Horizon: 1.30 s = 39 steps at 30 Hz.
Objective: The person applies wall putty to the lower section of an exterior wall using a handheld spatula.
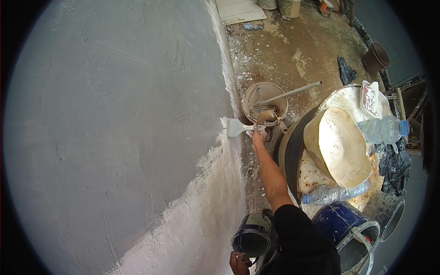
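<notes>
My right hand is stretched forward, its fingers closed on the pale handle of a wide flat paintbrush. The brush's grey-coated head touches the wall near its lower edge. Most of that wall is smooth grey, while a whitish band runs along the bottom with a ragged border. By the lower edge of the view, my left hand is closed around the handle of a small dark bucket, which hangs tilted beside the wall. The bucket's contents are in shadow.
A round bucket with a pole and rollers stands beyond my right hand. To the right, a drum bears a cut-open yellowish container and plastic bottles. A blue bucket lies near my right sleeve. Debris litters the floor.
</notes>
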### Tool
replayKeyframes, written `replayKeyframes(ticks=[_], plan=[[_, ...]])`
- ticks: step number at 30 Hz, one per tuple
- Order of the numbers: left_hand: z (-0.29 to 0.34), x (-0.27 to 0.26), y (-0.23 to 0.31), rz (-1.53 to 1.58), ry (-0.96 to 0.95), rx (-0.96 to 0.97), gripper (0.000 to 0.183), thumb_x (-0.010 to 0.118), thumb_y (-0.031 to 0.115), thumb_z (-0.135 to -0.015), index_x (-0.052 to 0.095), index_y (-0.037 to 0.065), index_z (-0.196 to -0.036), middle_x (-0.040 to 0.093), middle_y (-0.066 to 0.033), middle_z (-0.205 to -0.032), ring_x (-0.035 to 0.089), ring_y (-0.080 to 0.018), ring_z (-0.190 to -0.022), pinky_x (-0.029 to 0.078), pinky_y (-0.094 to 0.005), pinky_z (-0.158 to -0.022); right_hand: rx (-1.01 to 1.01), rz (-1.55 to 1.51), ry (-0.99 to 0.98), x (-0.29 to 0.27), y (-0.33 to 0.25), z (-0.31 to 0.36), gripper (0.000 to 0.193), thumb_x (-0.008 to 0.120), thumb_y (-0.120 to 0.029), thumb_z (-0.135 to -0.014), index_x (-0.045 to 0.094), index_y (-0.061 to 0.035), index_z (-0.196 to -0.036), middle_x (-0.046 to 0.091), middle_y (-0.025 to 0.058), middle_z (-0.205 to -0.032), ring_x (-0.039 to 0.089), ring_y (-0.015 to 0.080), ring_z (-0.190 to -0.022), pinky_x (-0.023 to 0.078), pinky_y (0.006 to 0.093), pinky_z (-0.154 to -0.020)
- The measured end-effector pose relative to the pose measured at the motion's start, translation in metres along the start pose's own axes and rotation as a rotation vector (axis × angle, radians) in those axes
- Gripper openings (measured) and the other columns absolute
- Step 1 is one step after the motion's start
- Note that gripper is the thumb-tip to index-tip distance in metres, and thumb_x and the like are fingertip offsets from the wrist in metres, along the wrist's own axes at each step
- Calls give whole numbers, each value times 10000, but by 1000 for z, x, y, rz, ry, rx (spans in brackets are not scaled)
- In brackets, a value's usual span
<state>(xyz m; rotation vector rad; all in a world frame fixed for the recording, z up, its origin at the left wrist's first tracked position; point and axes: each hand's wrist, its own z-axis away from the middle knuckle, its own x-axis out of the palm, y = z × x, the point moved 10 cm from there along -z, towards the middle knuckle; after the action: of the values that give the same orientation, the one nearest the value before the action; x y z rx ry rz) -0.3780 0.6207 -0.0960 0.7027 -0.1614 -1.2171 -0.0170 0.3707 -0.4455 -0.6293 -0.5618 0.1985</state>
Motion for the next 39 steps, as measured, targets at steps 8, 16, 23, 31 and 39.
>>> replayKeyframes(ticks=[8, 16, 23, 31, 39], plan=[[-12, 0, -6, 34, -18, 24, 115, 340, 119, -865, 376, 106, -757, 353, 10, -523, 275, -51, -399, 247, -187, -359, -696, 657, 34, 35, -63, 38, 240, 573, -179, -790, 576, 49, -865, 613, 149, -795, 595, 257, -720, 455, 334, -655], [-19, -6, -28, 10, -14, -21, 100, 420, 149, -856, 386, 109, -771, 367, 14, -516, 296, -47, -399, 261, -191, -360, -668, 764, -46, 66, -44, 18, 223, 550, -192, -780, 579, 10, -869, 603, 177, -774, 581, 331, -741, 435, 356, -667], [-16, -11, -21, 10, 21, 10, 129, 433, 172, -851, 385, 116, -745, 357, 21, -521, 286, -47, -400, 257, -195, -352, -713, 745, 22, 73, -63, 34, 257, 572, -227, -774, 577, 17, -855, 605, 167, -747, 587, 275, -693, 436, 345, -648], [-22, -10, -32, 46, 9, -34, 121, 413, 157, -852, 384, 119, -741, 356, 23, -511, 293, -46, -398, 254, -191, -355, -632, 867, 84, 60, -32, -6, 283, 549, -234, -783, 555, 38, -860, 583, 220, -765, 561, 376, -747, 419, 398, -676], [-20, -6, -23, 53, -31, -9, 102, 372, 156, -861, 383, 110, -770, 352, 28, -518, 278, -44, -406, 249, -186, -365, -702, 740, -35, 85, -73, 44, 279, 557, -235, -779, 562, 32, -859, 588, 212, -765, 575, 347, -743, 424, 388, -670]])
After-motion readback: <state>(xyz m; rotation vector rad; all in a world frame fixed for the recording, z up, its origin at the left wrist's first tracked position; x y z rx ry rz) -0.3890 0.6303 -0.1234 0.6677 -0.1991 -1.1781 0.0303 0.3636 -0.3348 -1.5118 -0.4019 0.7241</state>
